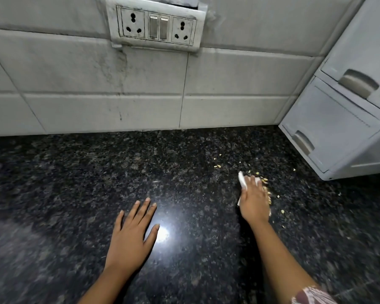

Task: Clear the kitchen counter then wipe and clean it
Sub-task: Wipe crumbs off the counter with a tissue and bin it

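counter [75, 194]: black speckled granite, glossy; I get a bright lamp glare between the two hands
crumbs [268, 192]: pale yellow bits on the right part of the counter, thickest right along the right hand's outer edge
white cloth [242, 180]: small and crumpled, lying on the counter under the right fingers
right hand [253, 200]: pressing flat on the cloth, fingers look straight to me, no clench
left hand [132, 233]: palm down on bare granite, fingers spread, holding nothing
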